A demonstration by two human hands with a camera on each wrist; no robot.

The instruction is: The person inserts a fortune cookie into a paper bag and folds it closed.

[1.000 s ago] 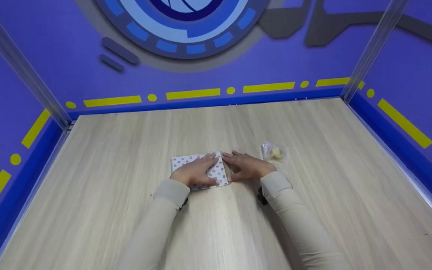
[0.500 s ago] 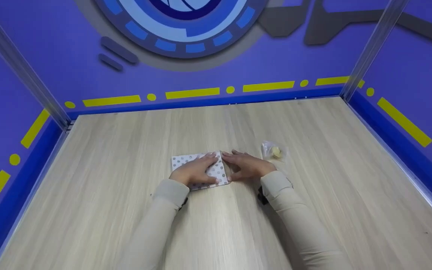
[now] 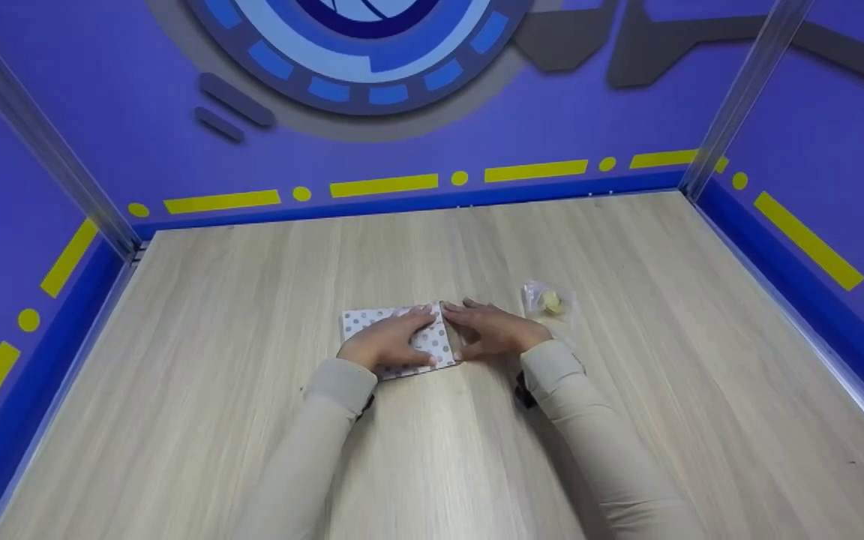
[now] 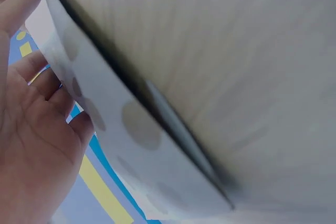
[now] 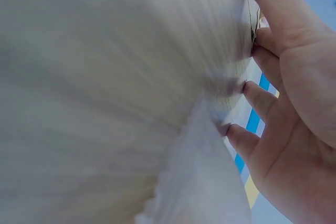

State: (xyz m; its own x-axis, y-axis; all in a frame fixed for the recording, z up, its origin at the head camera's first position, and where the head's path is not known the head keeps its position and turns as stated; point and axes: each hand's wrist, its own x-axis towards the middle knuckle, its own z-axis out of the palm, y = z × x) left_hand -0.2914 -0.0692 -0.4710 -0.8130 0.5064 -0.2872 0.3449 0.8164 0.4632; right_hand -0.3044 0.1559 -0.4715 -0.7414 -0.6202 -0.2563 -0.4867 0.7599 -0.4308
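A flat white paper-like piece with grey polka dots lies on the wooden table in the head view. Its kind is not plain; in the left wrist view its edge shows a dark gap and a second thin layer. My left hand rests on top of it, fingers stretched toward its right side and thumb near its front edge. Just beyond its right edge my right hand touches down, fingertips at that edge and thumb apart from the fingers. Part of the dotted piece is hidden under my left hand.
Close behind the right hand lies a small clear plastic bag with a pale yellow lump in it. Blue-purple panels with yellow marks border the table at the back and both sides.
Both hands and the dotted piece stay almost where they were. The head view has shifted very slightly.
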